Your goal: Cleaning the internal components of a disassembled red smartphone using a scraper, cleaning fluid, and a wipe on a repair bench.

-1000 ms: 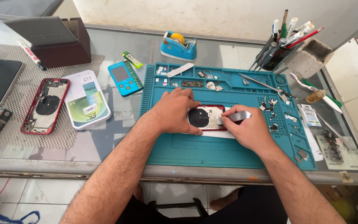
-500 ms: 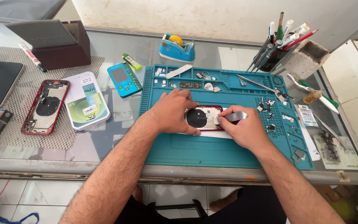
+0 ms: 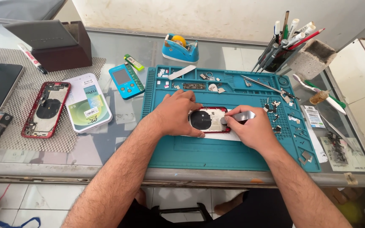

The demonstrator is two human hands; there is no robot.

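Head view of a repair bench. An opened red phone housing (image 3: 210, 119), with a round black coil showing inside, lies on a white sheet on the teal work mat (image 3: 199, 152), near the mat's middle. The left hand (image 3: 177, 113) presses flat on the housing's left end, fingers spread over its upper and lower edges, steadying it rather than gripping. The right hand (image 3: 252, 128) is closed around a flat metal pry tool (image 3: 238, 116), whose tip meets the housing's right edge; whether it enters the seam cannot be made out. Small screws and parts (image 3: 275, 110) lie scattered on the mat just right of the hands, with tweezers (image 3: 262, 84) above them. On the glass table (image 3: 119, 139), left of the mat, rest a small blue tester (image 3: 125, 80), a white phone box (image 3: 87, 103) and a second red phone frame (image 3: 46, 109) on grey mesh. A blue tape dispenser (image 3: 180, 48) and a cup of pens (image 3: 288, 46) stand behind.
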